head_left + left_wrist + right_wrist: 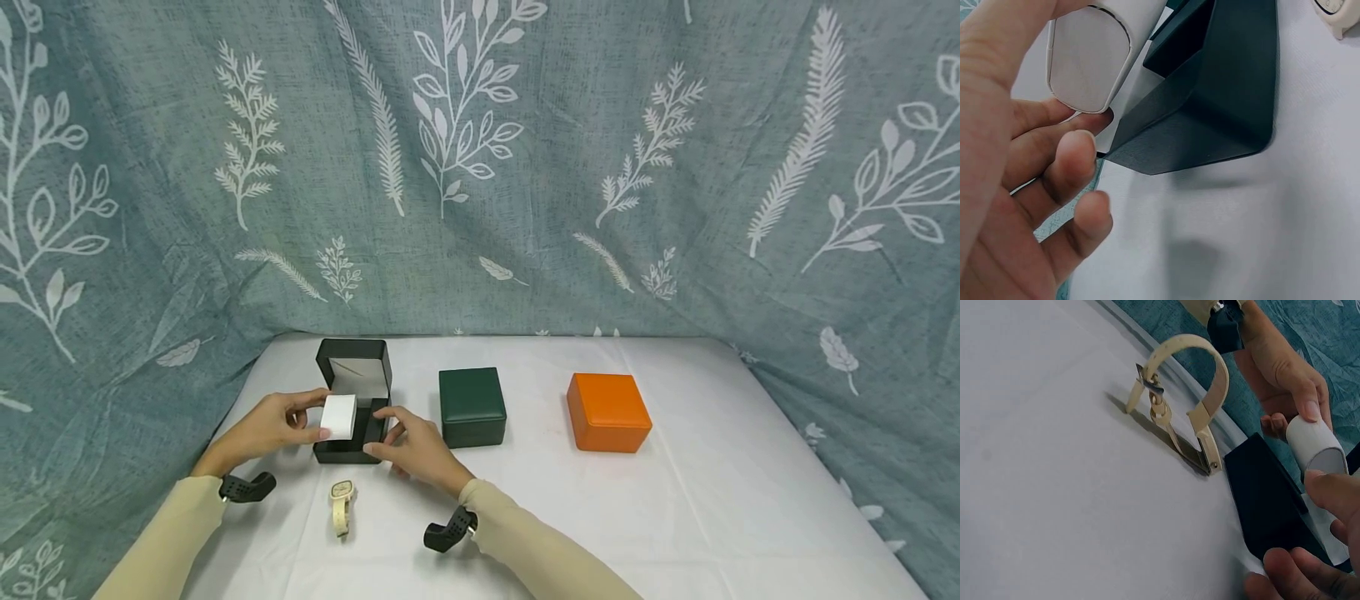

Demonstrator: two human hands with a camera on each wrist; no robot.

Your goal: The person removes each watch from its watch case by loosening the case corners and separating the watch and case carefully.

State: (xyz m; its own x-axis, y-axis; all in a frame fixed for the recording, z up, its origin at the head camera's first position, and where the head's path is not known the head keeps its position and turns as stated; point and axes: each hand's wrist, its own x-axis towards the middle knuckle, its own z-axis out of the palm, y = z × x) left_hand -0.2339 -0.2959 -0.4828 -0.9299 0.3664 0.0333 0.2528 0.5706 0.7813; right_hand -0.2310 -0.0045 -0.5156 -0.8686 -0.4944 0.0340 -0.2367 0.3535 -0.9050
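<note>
My left hand (273,425) pinches a white watch cushion (339,417) between thumb and fingers, holding it over an open black watch box (348,454). In the left wrist view, the cushion's (1088,62) rounded grey end faces the camera, and its ring and little fingers are loosely bent. My right hand (423,450) is at the box's right front corner, thumb and index finger apart above the interior. Its other fingers are beside the box wall; whether they touch it is unclear. A cream-strapped watch (341,508) lies in front of the box, its strap buckled into a loop (1182,340).
To the right of the black box stands a closed dark green box (472,408). Farther right is a closed orange box (609,412). All stand on a white tablecloth (712,500). A blue-green curtain (525,275) with white leaf prints hangs behind the table.
</note>
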